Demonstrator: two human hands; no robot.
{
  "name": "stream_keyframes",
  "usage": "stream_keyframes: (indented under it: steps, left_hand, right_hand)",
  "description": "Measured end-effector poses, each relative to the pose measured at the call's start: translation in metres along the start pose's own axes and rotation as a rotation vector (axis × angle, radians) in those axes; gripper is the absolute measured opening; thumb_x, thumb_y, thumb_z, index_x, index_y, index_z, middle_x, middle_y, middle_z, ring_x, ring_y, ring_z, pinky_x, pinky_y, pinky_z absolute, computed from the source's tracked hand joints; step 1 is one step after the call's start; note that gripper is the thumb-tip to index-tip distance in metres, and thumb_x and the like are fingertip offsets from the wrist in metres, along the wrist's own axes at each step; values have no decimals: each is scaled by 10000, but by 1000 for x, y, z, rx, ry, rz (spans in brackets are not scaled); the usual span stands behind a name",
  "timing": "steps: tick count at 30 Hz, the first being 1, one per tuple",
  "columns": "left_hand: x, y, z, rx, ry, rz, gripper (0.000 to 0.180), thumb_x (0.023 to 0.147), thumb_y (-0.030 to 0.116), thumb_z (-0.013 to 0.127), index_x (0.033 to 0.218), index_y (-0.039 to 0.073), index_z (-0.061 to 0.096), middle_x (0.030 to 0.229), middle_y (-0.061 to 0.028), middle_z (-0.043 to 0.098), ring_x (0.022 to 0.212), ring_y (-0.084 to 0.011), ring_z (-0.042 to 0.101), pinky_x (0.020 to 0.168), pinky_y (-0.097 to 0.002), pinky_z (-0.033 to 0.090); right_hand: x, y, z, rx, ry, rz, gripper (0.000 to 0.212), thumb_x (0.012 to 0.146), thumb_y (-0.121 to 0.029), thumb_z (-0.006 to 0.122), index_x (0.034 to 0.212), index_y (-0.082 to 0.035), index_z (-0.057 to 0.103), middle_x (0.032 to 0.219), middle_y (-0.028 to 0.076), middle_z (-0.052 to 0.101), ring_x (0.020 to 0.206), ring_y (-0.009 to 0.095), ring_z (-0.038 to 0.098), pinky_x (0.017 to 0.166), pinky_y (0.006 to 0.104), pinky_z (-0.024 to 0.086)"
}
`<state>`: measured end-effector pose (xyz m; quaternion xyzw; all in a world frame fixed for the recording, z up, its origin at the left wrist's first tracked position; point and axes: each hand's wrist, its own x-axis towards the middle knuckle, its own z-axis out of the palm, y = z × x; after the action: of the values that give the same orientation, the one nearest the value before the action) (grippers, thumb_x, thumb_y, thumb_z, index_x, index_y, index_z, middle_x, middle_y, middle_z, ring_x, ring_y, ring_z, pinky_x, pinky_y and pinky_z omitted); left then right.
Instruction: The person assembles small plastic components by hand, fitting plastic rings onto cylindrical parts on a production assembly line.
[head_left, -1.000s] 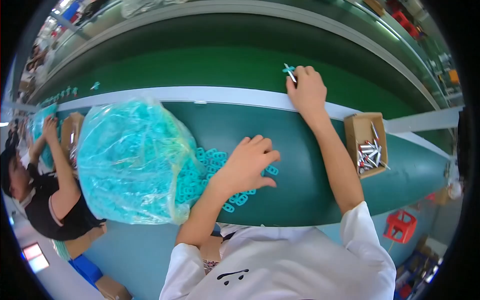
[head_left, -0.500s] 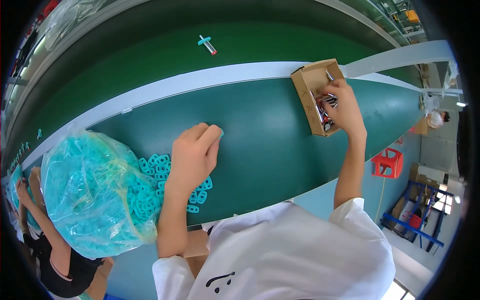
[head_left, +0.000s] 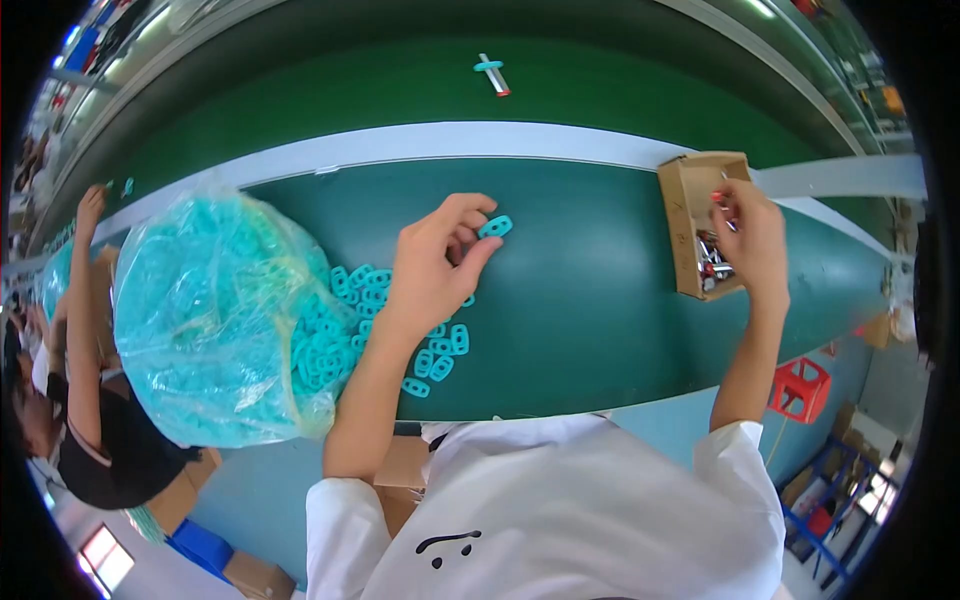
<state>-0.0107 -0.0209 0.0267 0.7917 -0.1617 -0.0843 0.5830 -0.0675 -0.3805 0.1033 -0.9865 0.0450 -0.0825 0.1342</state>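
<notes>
My left hand [head_left: 432, 262] pinches a small teal oval plastic piece with holes [head_left: 496, 227] between thumb and fingertips, above the green table. Over at the right, my right hand [head_left: 757, 240] is at the open cardboard box [head_left: 680, 230]. Its fingertips are closed on a small metal tube with a red end [head_left: 717, 197], mostly hidden by the fingers. More metal tubes with red ends [head_left: 712, 268] lie in the bottom of the box. Loose teal pieces [head_left: 440, 347] are spread on the table beside my left forearm.
A large clear bag of teal pieces [head_left: 215, 320] stands at the left. Beyond the pale rail [head_left: 420, 142], a red-ended tube with a teal piece across it [head_left: 495, 78] lies on a green belt. A co-worker [head_left: 120, 440] reaches toward the belt at far left. A red stool [head_left: 800, 390] stands right.
My left hand has turned and opened out, showing the teal piece at its fingertips. My right hand has risen slightly within the box, a red end now at its fingers. The tube on the belt has shifted right.
</notes>
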Motion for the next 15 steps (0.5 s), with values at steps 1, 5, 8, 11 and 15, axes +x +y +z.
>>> stream_keyframes:
  steps: [1,5,8,11,15]
  left_hand:
    - [1,-1,0,-74,23,-42,195,812,-37,753,993,2,692,806,-41,679,665,-83,613,594,-220,486]
    - [0,-12,-1,-20,48,1,276,818,-48,746,1088,-10,703,822,-59,708,686,-91,645,628,-214,510]
    - [-1,-16,-3,-51,113,-30,293,817,-58,744,1106,-35,699,860,-85,731,714,-104,677,658,-216,531]
    - [0,-16,-2,-143,195,-70,291,820,-67,739,1108,-52,697,885,-95,739,754,-120,700,687,-227,551]
    - [2,-22,-1,-198,237,-72,284,807,-52,755,1087,-42,711,880,-109,743,767,-143,717,690,-248,568]
  right_hand:
    - [2,-9,-5,17,-4,-19,150,809,14,668,953,-8,632,849,118,663,733,250,645,682,340,516]
    - [5,-59,-5,317,246,54,127,846,-2,701,958,-9,642,776,25,643,679,82,606,604,230,476]
    - [15,-113,36,649,228,-269,158,807,8,742,940,2,656,752,15,645,654,70,609,599,217,490]
    - [15,-158,73,675,47,-391,169,773,14,769,910,-9,673,782,61,675,651,122,641,606,240,513]
    - [13,-165,105,689,35,-384,172,774,-2,789,916,-12,693,767,76,684,628,154,659,579,256,513]
